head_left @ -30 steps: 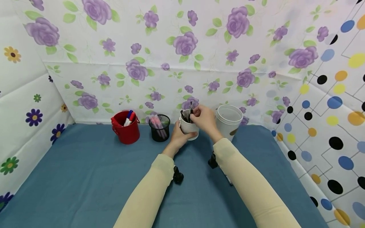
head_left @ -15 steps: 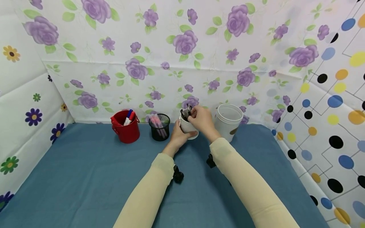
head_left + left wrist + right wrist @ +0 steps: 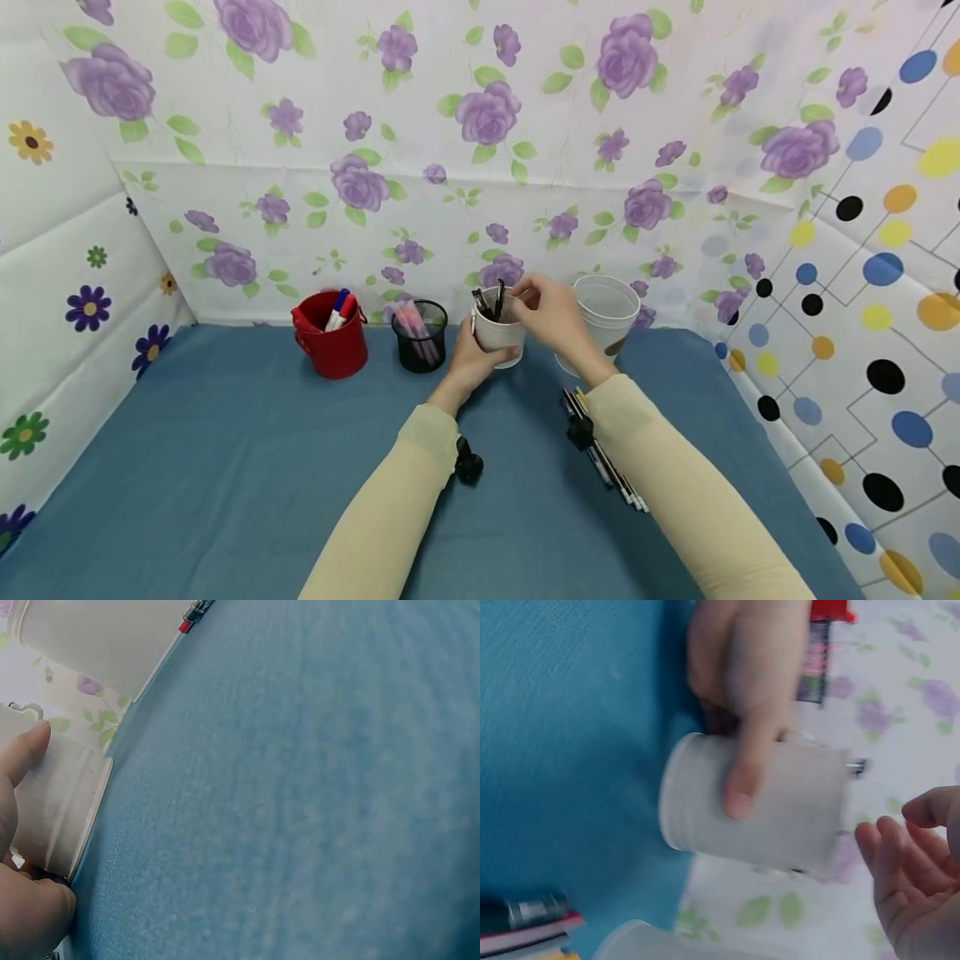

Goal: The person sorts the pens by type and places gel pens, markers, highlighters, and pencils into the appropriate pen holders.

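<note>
My left hand [image 3: 468,354] grips a small white bucket [image 3: 497,335] from its left side, thumb across the front. The bucket stands at the back of the table, and a few black pens [image 3: 491,304] stick out of its top. Just right of the bucket's rim is my right hand [image 3: 551,312]. In the right wrist view, the fingers of this right hand [image 3: 919,874] are loosely bent, with nothing between them. The left thumb [image 3: 746,776] shows there too, lying along the bucket's wall.
Right of the small bucket stands a larger white bucket [image 3: 606,300], partly behind my right hand. Several pens and pencils [image 3: 613,475] lie beside my right forearm. Further left are a black mesh cup [image 3: 420,354] with pink pens and a red bucket [image 3: 337,354] with markers.
My right hand first moved the black pens at the bucket's mouth, then let go of them and drew back right. The pens on the table came into view. My left hand stayed put.
</note>
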`<state>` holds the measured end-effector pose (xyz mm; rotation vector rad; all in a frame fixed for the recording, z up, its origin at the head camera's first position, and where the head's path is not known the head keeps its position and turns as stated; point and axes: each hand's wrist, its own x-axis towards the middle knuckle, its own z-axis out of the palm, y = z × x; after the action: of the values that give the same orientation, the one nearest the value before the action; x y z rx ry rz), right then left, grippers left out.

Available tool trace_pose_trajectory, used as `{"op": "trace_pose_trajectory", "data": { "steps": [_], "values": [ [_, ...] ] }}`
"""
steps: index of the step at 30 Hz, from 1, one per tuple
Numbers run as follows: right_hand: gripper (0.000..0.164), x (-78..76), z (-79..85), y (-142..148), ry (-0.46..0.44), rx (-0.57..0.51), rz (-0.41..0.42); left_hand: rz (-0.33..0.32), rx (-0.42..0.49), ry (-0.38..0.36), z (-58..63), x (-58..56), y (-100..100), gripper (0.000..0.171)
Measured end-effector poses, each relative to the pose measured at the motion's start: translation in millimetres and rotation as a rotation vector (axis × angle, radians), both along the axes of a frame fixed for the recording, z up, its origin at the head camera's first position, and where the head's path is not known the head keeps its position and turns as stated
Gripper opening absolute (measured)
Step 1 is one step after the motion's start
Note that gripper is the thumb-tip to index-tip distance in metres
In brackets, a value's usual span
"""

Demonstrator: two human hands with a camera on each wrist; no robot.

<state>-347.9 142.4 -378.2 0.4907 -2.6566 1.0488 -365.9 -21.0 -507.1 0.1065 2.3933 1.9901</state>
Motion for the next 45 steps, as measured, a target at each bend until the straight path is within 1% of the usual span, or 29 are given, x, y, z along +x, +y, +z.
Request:
{"op": "trace_pose_trajectory", "data": {
  "steps": [2, 4, 6, 8, 12, 15, 17, 22, 27, 31, 35, 39, 41, 45],
  "values": [
    [0.018, 9.4, 10.6, 8, 0.006, 0.019, 0.036, 0.0, 0.002, 0.008, 1.0, -0.5, 1, 0.109],
    [0.017, 20.8, 19.7, 16, -0.018, 0.047, 0.077, 0.001, 0.002, 0.02, 1.1, -1.3, 1, 0.107],
    [0.017, 31.9, 25.2, 24, -0.043, 0.091, 0.113, 0.004, 0.003, 0.026, 0.3, -2.0, 1, 0.107],
    [0.016, 43.5, 26.8, 32, -0.064, 0.145, 0.138, 0.007, 0.007, 0.042, 1.0, -0.9, 1, 0.106],
    [0.013, 64.1, 17.8, 51, -0.104, 0.235, 0.173, 0.009, 0.006, 0.057, 1.4, 0.5, 2, 0.107],
    [0.011, 76.3, 5.5, 65, -0.146, 0.282, 0.171, 0.004, 0.008, 0.053, 2.7, 2.2, 2, 0.107],
    [0.011, 81.5, -3.6, 73, -0.164, 0.306, 0.164, 0.001, 0.01, 0.045, 3.9, 2.8, 2, 0.108],
    [0.011, 88.2, -26.2, 87, -0.183, 0.382, 0.143, -0.003, 0.008, 0.04, 3.6, 2.1, 2, 0.107],
    [0.014, 90.5, -43.4, 90, -0.22, 0.434, 0.135, 0.001, -0.005, 0.034, -0.1, -0.6, 3, 0.107],
    [0.01, 91.7, -53.0, 89, -0.241, 0.447, 0.132, 0.002, 0.002, 0.03, 0.6, -0.3, 2, 0.108],
    [0.006, 93.1, -60.0, 86, -0.262, 0.453, 0.105, -0.001, 0.001, 0.026, 1.5, 0.7, 2, 0.108],
    [0.004, 94.7, -64.4, 84, -0.248, 0.472, 0.073, 0.002, 0.003, 0.027, 1.4, 0.9, 2, 0.107],
    [0.008, 95.7, -66.2, 82, -0.233, 0.48, 0.064, 0.004, 0.013, 0.035, 2.2, 1.8, 1, 0.107],
    [0.033, 97.1, -69.6, 79, -0.238, 0.484, 0.057, -0.001, 0.014, 0.031, 2.3, 2.9, 0, 0.107]
  ]
}}
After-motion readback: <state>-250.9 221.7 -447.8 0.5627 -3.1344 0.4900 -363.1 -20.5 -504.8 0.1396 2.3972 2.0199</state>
